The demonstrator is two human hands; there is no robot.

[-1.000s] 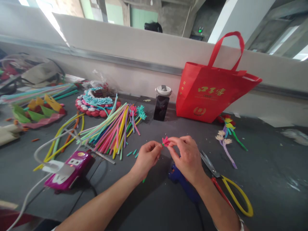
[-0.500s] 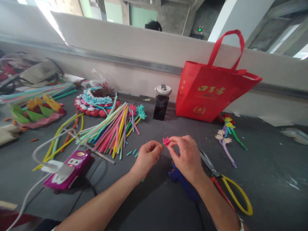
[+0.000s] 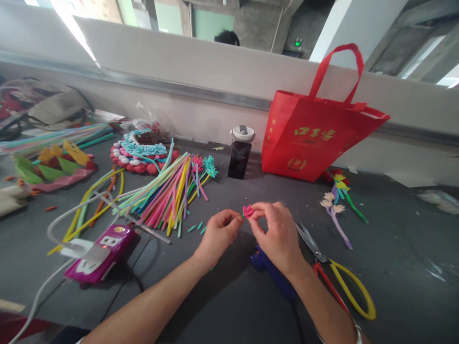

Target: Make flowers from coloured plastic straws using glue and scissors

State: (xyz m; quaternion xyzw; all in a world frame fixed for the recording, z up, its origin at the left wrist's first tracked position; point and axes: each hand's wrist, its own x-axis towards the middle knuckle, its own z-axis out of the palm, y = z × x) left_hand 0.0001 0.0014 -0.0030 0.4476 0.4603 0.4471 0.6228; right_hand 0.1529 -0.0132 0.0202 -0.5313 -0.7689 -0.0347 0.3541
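Note:
Between my two hands is a small pink flower (image 3: 247,211) with a bit of green stem. My left hand (image 3: 223,234) pinches the green stem between thumb and fingertips. The fingertips of my right hand (image 3: 278,234) close on the pink petals from the other side. Partly under my right hand lies a blue glue gun (image 3: 267,265), its rear hidden by my forearm. Scissors (image 3: 322,260) with one yellow and one red handle lie open to the right of that hand. Several short green pieces (image 3: 196,227) are scattered left of my left hand.
A bundle of coloured fuzzy stems (image 3: 165,196) lies left, with a purple power strip (image 3: 103,253) and cables in front. A phone (image 3: 239,160) leans on a white-lidded cup (image 3: 243,133). A red bag (image 3: 315,134) and finished flowers (image 3: 333,204) are at right.
Both hands keep nearly the same place and grip. The pink petals look slightly changed in shape under my right fingertips. The view has shifted very slightly.

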